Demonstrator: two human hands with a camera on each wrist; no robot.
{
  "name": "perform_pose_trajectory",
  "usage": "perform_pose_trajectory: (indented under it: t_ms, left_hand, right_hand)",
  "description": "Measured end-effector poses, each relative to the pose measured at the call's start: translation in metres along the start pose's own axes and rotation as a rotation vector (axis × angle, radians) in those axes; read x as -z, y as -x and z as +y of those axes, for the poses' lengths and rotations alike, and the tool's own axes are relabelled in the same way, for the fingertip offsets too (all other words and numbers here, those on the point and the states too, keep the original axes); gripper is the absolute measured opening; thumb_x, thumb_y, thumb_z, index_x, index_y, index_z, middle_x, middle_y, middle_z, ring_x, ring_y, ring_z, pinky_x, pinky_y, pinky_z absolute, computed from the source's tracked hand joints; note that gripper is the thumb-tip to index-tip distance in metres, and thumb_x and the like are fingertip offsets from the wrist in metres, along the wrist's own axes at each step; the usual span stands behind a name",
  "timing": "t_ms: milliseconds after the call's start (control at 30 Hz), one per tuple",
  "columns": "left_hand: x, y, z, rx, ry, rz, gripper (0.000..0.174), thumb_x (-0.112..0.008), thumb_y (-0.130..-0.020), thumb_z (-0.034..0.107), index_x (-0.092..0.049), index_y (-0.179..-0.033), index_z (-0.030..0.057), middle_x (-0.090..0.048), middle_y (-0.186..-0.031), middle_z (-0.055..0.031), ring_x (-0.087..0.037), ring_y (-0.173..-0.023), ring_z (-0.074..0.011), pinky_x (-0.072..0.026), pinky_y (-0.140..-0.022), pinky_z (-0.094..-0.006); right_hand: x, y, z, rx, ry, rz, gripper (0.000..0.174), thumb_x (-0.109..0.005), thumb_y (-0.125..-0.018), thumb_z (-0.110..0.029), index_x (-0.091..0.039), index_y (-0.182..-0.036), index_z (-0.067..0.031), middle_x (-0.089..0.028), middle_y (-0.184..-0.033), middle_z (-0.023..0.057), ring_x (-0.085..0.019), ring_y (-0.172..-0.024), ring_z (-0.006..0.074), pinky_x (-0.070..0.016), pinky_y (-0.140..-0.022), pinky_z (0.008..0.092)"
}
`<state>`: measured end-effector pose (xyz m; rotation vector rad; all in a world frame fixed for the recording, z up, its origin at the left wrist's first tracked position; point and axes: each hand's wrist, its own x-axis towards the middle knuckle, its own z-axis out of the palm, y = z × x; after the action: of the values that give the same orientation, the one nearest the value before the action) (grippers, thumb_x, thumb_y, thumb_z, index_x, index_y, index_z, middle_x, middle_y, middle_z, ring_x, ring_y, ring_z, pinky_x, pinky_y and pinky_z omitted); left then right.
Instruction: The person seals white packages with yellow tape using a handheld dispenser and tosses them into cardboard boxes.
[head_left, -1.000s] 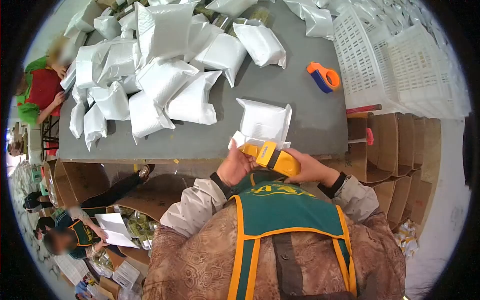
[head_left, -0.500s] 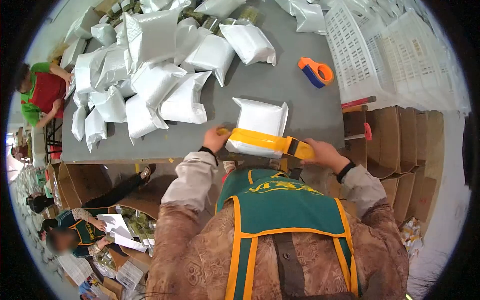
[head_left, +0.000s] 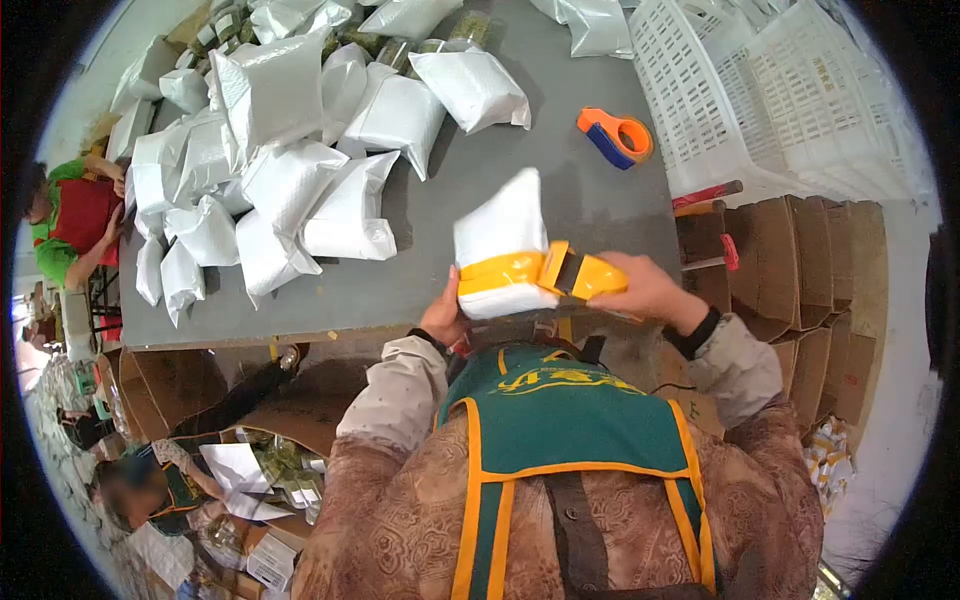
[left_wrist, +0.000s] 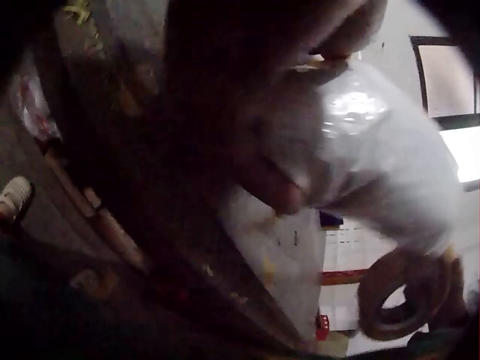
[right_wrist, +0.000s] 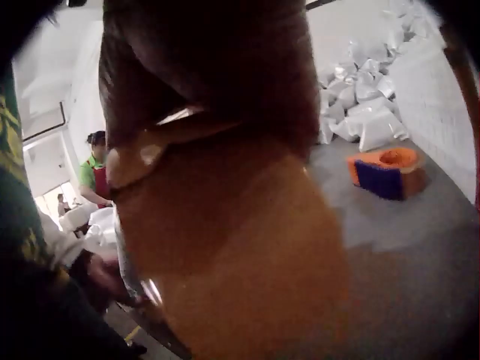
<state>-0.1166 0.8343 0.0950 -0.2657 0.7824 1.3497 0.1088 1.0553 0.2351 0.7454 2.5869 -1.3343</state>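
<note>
Near the table's front edge my left hand [head_left: 445,312] grips the left side of a puffy white mailer package [head_left: 498,225], tipped up. A yellow tape strip [head_left: 495,270] lies across its lower part. My right hand [head_left: 655,290] holds a yellow tape dispenser [head_left: 585,275] against the package's right side, where the strip runs to it. In the left wrist view the package [left_wrist: 382,157] is blurred, with the tape roll [left_wrist: 375,304] below it. The roll [right_wrist: 240,247] fills much of the right wrist view, under my dark right hand [right_wrist: 210,67].
An orange and blue tape dispenser [head_left: 615,138] lies on the grey table [head_left: 430,285]. White packages [head_left: 280,190] are heaped at the left, with jars [head_left: 395,55] behind. White plastic crates [head_left: 710,110] stand at right, above cardboard boxes [head_left: 765,260]. Other people [head_left: 75,220] work at left.
The tape was first stretched across the package lying on the table. Now my left hand holds the package's side and tilts it up, with the dispenser pulled round its right side.
</note>
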Motion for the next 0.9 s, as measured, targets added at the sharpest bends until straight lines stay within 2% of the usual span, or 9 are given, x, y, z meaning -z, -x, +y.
perform_pose_trajectory:
  t_ms: [67, 133, 233, 367, 500, 533, 667, 800, 900]
  left_hand:
    - [-0.005, -0.011, -0.011, -0.505, -0.746, 0.012, 0.051, -0.048, -0.095, 0.035, -0.042, -0.135, 0.0047, -0.053, -0.13, -0.0149, -0.054, -0.115, -0.0285, -0.0426, -0.099, -0.0375]
    - [0.043, -0.036, -0.017, -0.488, -1.531, 0.075, 0.054, -0.054, -0.091, 0.025, -0.038, -0.139, 0.0082, -0.05, -0.133, -0.0162, -0.05, -0.122, -0.0297, -0.04, -0.101, -0.0375]
    - [0.021, 0.029, 0.021, -0.554, -0.062, -0.208, 0.066, -0.06, -0.085, 0.017, -0.028, -0.144, 0.0122, -0.033, -0.145, -0.0173, -0.036, -0.132, -0.0332, -0.0306, -0.106, -0.0384]
    - [0.05, 0.009, 0.019, -0.682, -1.127, 0.146, 0.072, -0.071, -0.077, 0.007, -0.033, -0.138, 0.0054, -0.037, -0.14, -0.0159, -0.038, -0.128, -0.0258, -0.0297, -0.105, -0.0376]
    - [0.056, -0.027, 0.024, -0.665, -0.686, 0.265, 0.057, -0.078, -0.071, 0.008, -0.051, -0.121, 0.0003, -0.063, -0.105, -0.0106, -0.06, -0.095, -0.019, -0.0472, -0.084, -0.0332]
    - [0.058, -0.031, 0.022, -0.81, -0.687, 0.254, 0.04, -0.076, -0.073, 0.01, -0.062, -0.11, -0.0005, -0.067, -0.088, -0.0057, -0.062, -0.078, -0.0143, -0.0495, -0.073, -0.0286]
    - [0.071, -0.021, 0.034, -0.773, -0.918, 0.554, 0.024, -0.071, -0.079, 0.014, -0.07, -0.098, -0.0007, -0.067, -0.091, -0.0049, -0.06, -0.08, -0.0126, -0.048, -0.072, -0.0269]
    - [0.062, -0.018, 0.038, -0.769, -0.727, 0.367, 0.03, -0.067, -0.084, 0.011, -0.066, -0.111, 0.0, -0.067, -0.099, -0.0063, -0.06, -0.086, -0.0126, -0.047, -0.077, -0.0265]
    - [0.055, -0.021, 0.034, -0.567, -0.658, 0.206, 0.03, -0.064, -0.086, 0.007, -0.065, -0.115, -0.0001, -0.066, -0.107, -0.0082, -0.058, -0.095, -0.0124, -0.0451, -0.083, -0.0259]
  right_hand:
    - [0.01, -0.013, -0.036, 0.018, -0.195, -0.008, 0.063, -0.073, -0.074, -0.046, -0.058, -0.116, -0.0031, -0.067, -0.094, 0.0175, -0.065, -0.085, 0.0323, -0.0505, -0.075, 0.0385]
    - [-0.001, -0.035, -0.083, -0.112, -0.283, -0.103, 0.061, -0.071, -0.076, -0.047, -0.058, -0.116, -0.002, -0.067, -0.093, 0.0173, -0.065, -0.086, 0.0307, -0.0502, -0.076, 0.0367]
    - [-0.034, -0.085, -0.087, -0.056, -0.039, -0.165, 0.056, -0.073, -0.078, -0.041, -0.059, -0.113, -0.0008, -0.065, -0.097, 0.0142, -0.063, -0.087, 0.0236, -0.0493, -0.077, 0.0348]
    - [-0.049, -0.114, -0.102, 0.019, 0.054, -0.241, 0.06, -0.067, -0.078, -0.052, -0.061, -0.11, -0.0009, -0.065, -0.098, 0.0173, -0.063, -0.089, 0.0272, -0.0484, -0.077, 0.0365]
    - [-0.047, -0.114, -0.124, 0.065, 0.264, -0.277, 0.059, -0.066, -0.079, -0.05, -0.058, -0.112, -0.0022, -0.065, -0.098, 0.0189, -0.063, -0.092, 0.0327, -0.0488, -0.078, 0.0392]
    - [-0.052, -0.112, -0.118, 0.073, 0.307, -0.249, 0.058, -0.065, -0.08, -0.049, -0.056, -0.115, -0.0036, -0.065, -0.099, 0.0187, -0.063, -0.091, 0.0349, -0.0491, -0.078, 0.0402]
    - [-0.008, -0.04, -0.1, 0.02, 0.243, -0.345, 0.055, -0.065, -0.081, -0.047, -0.056, -0.115, -0.0044, -0.065, -0.099, 0.0192, -0.063, -0.091, 0.0345, -0.0488, -0.08, 0.0408]
    - [0.038, 0.042, -0.025, -0.083, 0.211, -0.283, 0.053, -0.069, -0.08, -0.042, -0.056, -0.115, -0.0042, -0.064, -0.097, 0.0203, -0.063, -0.09, 0.0347, -0.0487, -0.079, 0.0403]
    - [0.019, 0.051, 0.016, -0.155, 0.223, -0.177, 0.051, -0.069, -0.08, -0.042, -0.058, -0.112, -0.0043, -0.065, -0.098, 0.0199, -0.063, -0.09, 0.0347, -0.0485, -0.078, 0.0397]
